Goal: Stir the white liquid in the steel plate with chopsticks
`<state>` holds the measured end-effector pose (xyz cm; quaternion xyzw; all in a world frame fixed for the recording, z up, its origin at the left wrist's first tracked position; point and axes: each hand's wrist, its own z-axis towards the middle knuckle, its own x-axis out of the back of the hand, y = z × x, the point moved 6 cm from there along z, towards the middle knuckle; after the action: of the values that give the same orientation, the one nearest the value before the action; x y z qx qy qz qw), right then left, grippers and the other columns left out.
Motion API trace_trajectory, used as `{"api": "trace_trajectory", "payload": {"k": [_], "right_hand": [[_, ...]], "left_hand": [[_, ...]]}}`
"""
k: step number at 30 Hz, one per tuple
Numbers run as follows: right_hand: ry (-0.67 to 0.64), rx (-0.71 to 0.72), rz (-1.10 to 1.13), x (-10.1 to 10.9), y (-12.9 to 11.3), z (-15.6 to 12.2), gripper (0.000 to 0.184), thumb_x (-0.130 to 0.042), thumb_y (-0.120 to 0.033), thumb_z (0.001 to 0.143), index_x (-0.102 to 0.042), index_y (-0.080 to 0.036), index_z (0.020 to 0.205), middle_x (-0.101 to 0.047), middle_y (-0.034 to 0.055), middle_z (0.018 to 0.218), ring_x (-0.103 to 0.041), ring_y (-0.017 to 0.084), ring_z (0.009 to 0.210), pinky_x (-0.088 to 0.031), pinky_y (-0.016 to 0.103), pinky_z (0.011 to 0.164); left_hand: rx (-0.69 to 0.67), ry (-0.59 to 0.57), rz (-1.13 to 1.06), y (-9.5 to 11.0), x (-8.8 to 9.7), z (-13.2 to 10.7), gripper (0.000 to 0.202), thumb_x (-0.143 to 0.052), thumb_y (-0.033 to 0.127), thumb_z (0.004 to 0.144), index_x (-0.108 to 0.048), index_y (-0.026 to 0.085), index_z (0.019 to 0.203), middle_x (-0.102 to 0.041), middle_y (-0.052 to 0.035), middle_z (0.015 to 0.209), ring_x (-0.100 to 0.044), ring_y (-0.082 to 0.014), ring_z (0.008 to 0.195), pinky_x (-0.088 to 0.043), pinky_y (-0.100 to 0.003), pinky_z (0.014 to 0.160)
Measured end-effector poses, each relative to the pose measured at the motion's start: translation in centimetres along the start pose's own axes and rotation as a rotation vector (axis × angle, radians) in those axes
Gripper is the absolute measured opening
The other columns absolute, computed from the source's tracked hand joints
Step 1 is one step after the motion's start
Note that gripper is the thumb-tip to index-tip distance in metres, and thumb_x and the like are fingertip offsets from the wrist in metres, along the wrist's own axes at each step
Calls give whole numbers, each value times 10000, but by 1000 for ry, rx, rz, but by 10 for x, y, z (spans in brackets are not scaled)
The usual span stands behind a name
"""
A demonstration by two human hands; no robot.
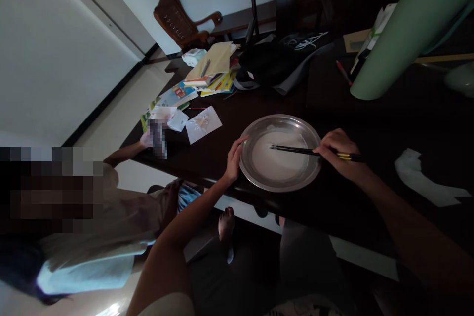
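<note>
A round metal basin [255, 181] stands on the dark table, with a milky white mixture [278, 165] spread over its bottom. My left hand [233, 160] grips the basin's left rim, its fingertips over the edge. In my right hand [341, 152], at the opposite rim, is a pair of black chopsticks [296, 150] with gold bands near the back end. Their tips lie close together and touch the mixture near the middle of the basin.
Right of the basin lies torn white paper [422, 180]. A tall green bottle [400, 34] stands behind it. Books with an envelope [215, 61], a black bag [266, 64] and a white sheet [203, 124] occupy the far left side. Another person [107, 237] sits at left, holding a blurred-out object.
</note>
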<state>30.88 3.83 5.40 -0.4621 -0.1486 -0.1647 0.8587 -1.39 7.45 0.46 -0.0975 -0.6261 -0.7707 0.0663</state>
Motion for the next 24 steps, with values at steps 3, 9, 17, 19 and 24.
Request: {"api": "trace_trajectory", "payload": {"k": [3,9,17,19,24], "right_hand": [[117,-45,43,15,7,-1,468,-539,-505,1022,-697,-305,629,-588,37,635,-564,240,729,-478,439,706],[-60,-15,89,-3,-2,-3,407,-598,-475,1002,-717,-286,662,-631,27,662,-585,222,742,-494,413,700],[133,-11,66,15,2,-3,489,-518,-471,1037,-708,-291,624,-609,34,633,-582,230,743,-490,430,720],[100,-49,103,12,4,-3,498,-523,-490,1032,-715,-299,614,-612,34,638,-600,232,749,-502,417,702],[-74,-26,7,-8,-1,-2,339,-648,-505,964,-761,-300,718,-671,27,682,-610,229,751,-518,424,723]], "left_hand": [[7,4,-5,-1,0,0,473,-522,588,998,-725,218,1211,-731,-115,1293,-654,-322,1252,-489,-512,1121],[-22,-5,-13,1,0,0,464,-528,593,997,-726,228,1205,-726,-108,1305,-636,-318,1289,-456,-510,1163],[-17,3,-12,-2,2,-1,498,-523,619,993,-727,218,1208,-724,-114,1305,-636,-321,1280,-469,-502,1147],[-20,-2,-10,-2,2,-1,494,-518,620,997,-727,226,1210,-724,-105,1311,-635,-317,1285,-465,-495,1157],[-8,-10,-5,-2,1,0,473,-521,599,1003,-722,230,1219,-727,-104,1306,-645,-313,1267,-480,-493,1140]]}}
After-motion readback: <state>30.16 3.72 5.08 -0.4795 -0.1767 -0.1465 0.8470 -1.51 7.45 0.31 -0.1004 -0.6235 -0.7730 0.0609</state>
